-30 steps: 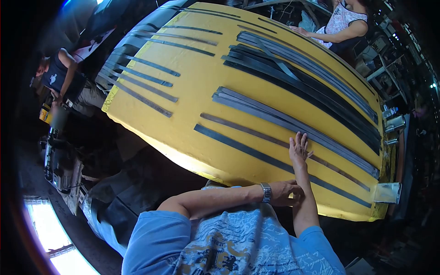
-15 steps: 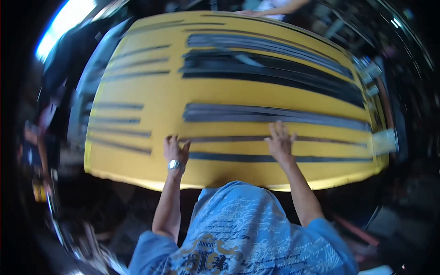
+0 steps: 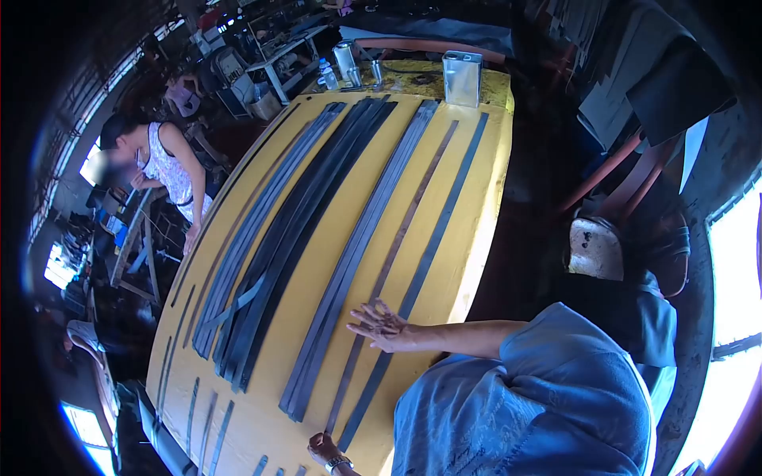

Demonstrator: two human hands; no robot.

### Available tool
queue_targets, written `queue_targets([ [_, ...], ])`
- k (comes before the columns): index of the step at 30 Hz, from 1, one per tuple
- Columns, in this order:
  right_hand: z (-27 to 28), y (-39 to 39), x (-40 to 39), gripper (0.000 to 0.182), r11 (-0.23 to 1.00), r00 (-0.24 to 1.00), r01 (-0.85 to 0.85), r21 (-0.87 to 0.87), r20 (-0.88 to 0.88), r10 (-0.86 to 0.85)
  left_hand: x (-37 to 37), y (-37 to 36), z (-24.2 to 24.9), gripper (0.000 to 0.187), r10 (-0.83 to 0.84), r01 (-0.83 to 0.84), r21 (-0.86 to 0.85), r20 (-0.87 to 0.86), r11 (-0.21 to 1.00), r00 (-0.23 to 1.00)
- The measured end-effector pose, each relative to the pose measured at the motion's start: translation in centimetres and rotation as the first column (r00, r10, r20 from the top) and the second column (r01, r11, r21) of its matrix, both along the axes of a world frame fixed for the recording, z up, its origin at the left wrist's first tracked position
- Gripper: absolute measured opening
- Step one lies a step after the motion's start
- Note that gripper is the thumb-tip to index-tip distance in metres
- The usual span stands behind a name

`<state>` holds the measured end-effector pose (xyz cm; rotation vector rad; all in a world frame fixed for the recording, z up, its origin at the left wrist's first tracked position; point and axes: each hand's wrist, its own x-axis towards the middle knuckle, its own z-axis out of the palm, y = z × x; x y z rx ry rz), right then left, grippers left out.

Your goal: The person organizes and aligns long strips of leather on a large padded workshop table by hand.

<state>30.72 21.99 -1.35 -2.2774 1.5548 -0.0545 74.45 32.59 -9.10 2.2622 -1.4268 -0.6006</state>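
My right hand (image 3: pixel 385 327) is open, fingers spread, over a thin brown strip (image 3: pixel 397 262) on the yellow table (image 3: pixel 444 214). Dark smudges mark this hand. At the strip's near end, my left hand (image 3: pixel 324 450), with a metal watch at the wrist, has its fingers curled closed, fingertips right at the strip's tip. A dark blue-grey strip (image 3: pixel 444 218) lies alongside, closer to my body. Beyond my hands runs a bundle of grey strips (image 3: pixel 357 254), and past it a thicker black bundle (image 3: pixel 298 238) with a loose strip across it.
Short strips (image 3: pixel 208 424) lie near the table's lower left. A square metal can (image 3: pixel 463 79), a bottle (image 3: pixel 329 77) and smaller metal containers stand at the far end. Across the table, a person (image 3: pixel 178 166) leans with a hand at its edge. Dark sheets (image 3: pixel 675 87) hang at right.
My view has swung round to the right, so the strips now run lengthwise away from me. Both hands are still along the brown strip; the left fingers look more curled.
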Motion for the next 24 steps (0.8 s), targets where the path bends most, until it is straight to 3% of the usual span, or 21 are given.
queue_targets([
  [1, -0.9, 0.4, -0.6, 0.067, 1.000, 0.999, 0.026, -0.016, 0.046, -0.026, -1.0, 0.4, 1.7, 0.039, 0.001, -0.001, -0.001, 0.015, 1.000, 1.000],
  [3, -1.9, 1.3, -3.3, 0.070, 0.994, 0.998, 0.063, -0.095, 0.019, -0.062, -5.0, 0.9, 4.8, 0.030, 0.169, -0.055, -0.276, 0.409, 0.960, 0.897],
  [5, -0.8, 2.1, -7.1, 0.071, 0.959, 0.967, 0.250, -0.136, -0.024, -0.255, -8.4, 1.1, 7.2, 0.024, 0.131, 0.001, -0.312, 0.401, 0.950, 0.907],
  [6, 0.1, 2.2, -9.2, 0.071, 0.961, 0.967, 0.245, -0.131, -0.035, -0.251, -9.9, 1.3, 7.3, 0.024, 0.038, 0.065, -0.322, 0.304, 0.945, 0.952],
  [8, 1.4, 2.2, -13.0, 0.068, 0.876, 0.875, 0.480, 0.054, -0.097, -0.474, -13.1, 2.4, 6.6, 0.024, -0.078, 0.115, -0.306, 0.132, 0.945, 0.988],
  [9, 0.6, 2.2, -14.9, 0.066, 0.853, 0.849, 0.522, 0.007, -0.104, -0.518, -14.8, 3.0, 6.5, 0.023, -0.134, 0.197, -0.332, 0.204, 0.922, 0.970],
  [13, -1.4, 1.0, -20.2, 0.059, 0.889, 0.883, 0.447, -0.100, -0.113, -0.456, -17.3, 3.5, 4.6, 0.022, -0.133, 0.199, -0.280, 0.237, 0.939, 0.962],
  [15, -1.6, 0.5, -21.1, 0.052, 0.880, 0.897, 0.399, -0.260, -0.089, -0.433, -17.6, 3.3, 4.5, 0.022, -0.114, 0.189, -0.248, 0.288, 0.950, 0.951],
  [16, -1.0, -0.1, -21.4, 0.053, 0.889, 0.893, 0.405, -0.214, -0.116, -0.435, -17.8, 2.6, 5.0, 0.024, -0.074, 0.140, -0.245, 0.263, 0.959, 0.962],
  [17, 0.3, -0.3, -21.3, 0.055, 0.892, 0.899, 0.421, -0.164, -0.058, -0.434, -18.3, 1.7, 5.7, 0.029, 0.138, -0.119, -0.207, 0.077, 0.971, 0.987],
  [18, -0.1, -0.1, -21.1, 0.060, 0.900, 0.913, 0.382, -0.210, -0.063, -0.402, -16.7, 1.4, 2.7, 0.038, 0.189, -0.070, -0.445, 0.229, 0.893, 0.955],
  [19, -0.1, -0.1, -21.2, 0.065, 0.921, 0.935, 0.338, -0.195, -0.044, -0.353, -16.3, 0.7, 4.8, 0.050, 0.211, -0.127, -0.317, 0.247, 0.940, 0.946],
  [20, -0.3, -0.1, -21.1, 0.070, 0.930, 0.959, 0.255, -0.264, -0.051, -0.278, -16.3, 0.2, 5.7, 0.062, 0.341, -0.267, -0.263, 0.297, 0.927, 0.892],
  [22, -0.3, -1.2, -19.7, 0.075, 0.963, 0.982, 0.151, -0.223, -0.081, -0.173, -15.5, -1.7, 7.7, 0.077, 0.605, -0.656, 0.058, 0.333, 0.753, 0.723],
  [24, 0.1, -2.6, -17.3, 0.076, 0.979, 0.995, 0.061, -0.195, -0.071, -0.076, -14.0, -1.5, 7.8, 0.079, 0.673, -0.732, 0.184, 0.295, 0.656, 0.678],
])
